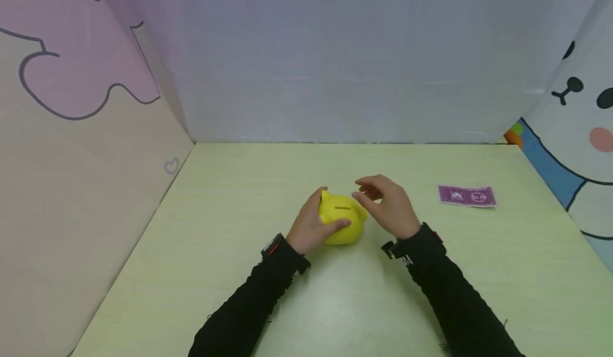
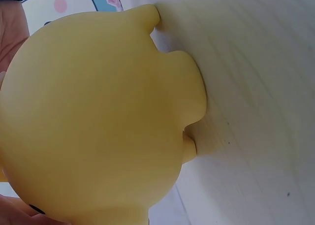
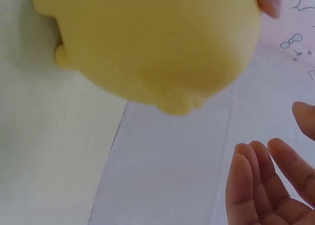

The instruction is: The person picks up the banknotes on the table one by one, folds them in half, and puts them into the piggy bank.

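Observation:
A yellow piggy bank (image 1: 341,229) with a slot (image 1: 342,208) in its top stands near the middle of the table. My left hand (image 1: 310,228) grips it from the left, the thumb across the near side and the fingers behind. In the left wrist view the bank's rounded body (image 2: 98,102) fills much of the picture, its stubby feet right at the tabletop. Just off the bank's right end, my right hand (image 1: 390,208) holds nothing; its fingers are loosely bent and apart from the bank in the right wrist view.
A purple play banknote (image 1: 466,196) lies flat on the pale table (image 1: 239,197), right of both hands. A white curtain (image 1: 335,59) hangs along the back edge, and printed cartoon sheets (image 1: 86,187) line the sides.

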Tool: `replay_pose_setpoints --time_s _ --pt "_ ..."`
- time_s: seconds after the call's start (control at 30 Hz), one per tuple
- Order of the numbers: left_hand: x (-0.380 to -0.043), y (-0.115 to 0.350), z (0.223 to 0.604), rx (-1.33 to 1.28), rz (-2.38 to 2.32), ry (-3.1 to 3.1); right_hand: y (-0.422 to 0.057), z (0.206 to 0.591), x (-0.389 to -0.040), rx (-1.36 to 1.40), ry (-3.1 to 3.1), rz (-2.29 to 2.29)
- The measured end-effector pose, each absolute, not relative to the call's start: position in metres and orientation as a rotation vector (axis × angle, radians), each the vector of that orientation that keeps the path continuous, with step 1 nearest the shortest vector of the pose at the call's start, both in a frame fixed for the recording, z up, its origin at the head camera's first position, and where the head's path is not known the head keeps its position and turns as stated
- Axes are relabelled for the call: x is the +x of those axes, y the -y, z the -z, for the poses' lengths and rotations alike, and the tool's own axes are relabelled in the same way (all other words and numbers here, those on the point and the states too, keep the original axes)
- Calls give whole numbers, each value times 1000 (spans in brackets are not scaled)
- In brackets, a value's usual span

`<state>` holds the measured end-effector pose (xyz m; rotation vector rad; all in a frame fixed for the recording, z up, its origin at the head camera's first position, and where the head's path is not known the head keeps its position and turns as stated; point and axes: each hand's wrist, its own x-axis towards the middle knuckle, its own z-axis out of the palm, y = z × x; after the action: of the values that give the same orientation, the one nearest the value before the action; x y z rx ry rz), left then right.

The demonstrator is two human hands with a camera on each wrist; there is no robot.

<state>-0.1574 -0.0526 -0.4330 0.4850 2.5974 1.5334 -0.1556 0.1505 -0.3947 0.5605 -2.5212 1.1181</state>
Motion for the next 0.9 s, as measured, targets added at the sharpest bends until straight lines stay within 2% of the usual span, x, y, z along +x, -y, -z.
replay_pose_setpoints --time_s 0.47,0.9 --pt "-159 52 437 457 -1547 -2603 -231 389 -170 125 2483 -1119" --pt "-157 52 433 453 -1518 -2614 -310 410 -184 -260 2570 -966"
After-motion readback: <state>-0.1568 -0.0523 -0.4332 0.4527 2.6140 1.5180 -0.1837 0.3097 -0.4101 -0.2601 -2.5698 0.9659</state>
